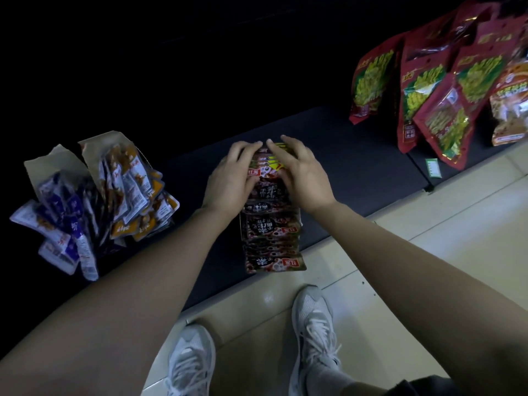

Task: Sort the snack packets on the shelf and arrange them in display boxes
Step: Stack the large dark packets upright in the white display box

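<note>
Head view: row of dark red snack packets (271, 232) on shelf (357, 172), far end gripped between left hand (231, 178) and right hand (303, 172). Best squeezed evenly from both sides, edges flush. Left of left hand, blue and orange packets (94, 201); beyond right hand, large red bags (428, 95).

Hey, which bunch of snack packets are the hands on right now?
The middle row of dark red-and-black packets: the left hand and right hand both grip its far end. The blue and orange packets and big red bags lie untouched.
</note>
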`<state>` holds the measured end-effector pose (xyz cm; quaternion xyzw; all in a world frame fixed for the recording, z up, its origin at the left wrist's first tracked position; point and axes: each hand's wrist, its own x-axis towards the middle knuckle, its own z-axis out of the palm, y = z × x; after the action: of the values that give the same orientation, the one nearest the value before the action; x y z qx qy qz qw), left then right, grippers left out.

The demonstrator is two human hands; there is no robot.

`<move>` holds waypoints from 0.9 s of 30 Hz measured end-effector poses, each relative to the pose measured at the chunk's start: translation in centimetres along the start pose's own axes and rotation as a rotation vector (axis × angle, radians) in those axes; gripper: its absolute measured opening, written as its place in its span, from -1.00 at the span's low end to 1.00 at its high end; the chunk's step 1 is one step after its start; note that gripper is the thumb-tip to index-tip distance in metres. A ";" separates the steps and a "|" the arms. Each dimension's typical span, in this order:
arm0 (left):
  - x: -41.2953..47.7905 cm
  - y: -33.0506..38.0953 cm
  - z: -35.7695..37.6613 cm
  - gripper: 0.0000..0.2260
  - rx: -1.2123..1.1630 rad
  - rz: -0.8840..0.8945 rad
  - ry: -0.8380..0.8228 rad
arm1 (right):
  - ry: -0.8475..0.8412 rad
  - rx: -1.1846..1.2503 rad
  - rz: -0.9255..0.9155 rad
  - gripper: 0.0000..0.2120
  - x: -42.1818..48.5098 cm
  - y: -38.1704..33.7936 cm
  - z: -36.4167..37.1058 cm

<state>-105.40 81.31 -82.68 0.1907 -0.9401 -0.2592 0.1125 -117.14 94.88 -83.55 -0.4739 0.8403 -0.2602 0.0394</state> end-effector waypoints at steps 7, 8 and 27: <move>0.3 0.2 -0.1 -0.55 -0.027 0.000 0.056 | -0.237 0.156 -0.154 -0.51 -2.8 1.5 -3.5; 0.3 0.2 -0.2 -0.55 -0.029 -0.003 0.056 | -0.285 0.096 -0.191 -0.51 -3.2 1.7 -3.5; -1.0 -1.0 -1.4 -0.59 -0.177 0.076 0.009 | 0.040 0.022 0.014 -0.59 -1.0 1.0 -0.9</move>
<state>-103.72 80.33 -82.11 0.1454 -0.9195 -0.3361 0.1431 -117.64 96.48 -83.38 -0.4622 0.8413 -0.2787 0.0298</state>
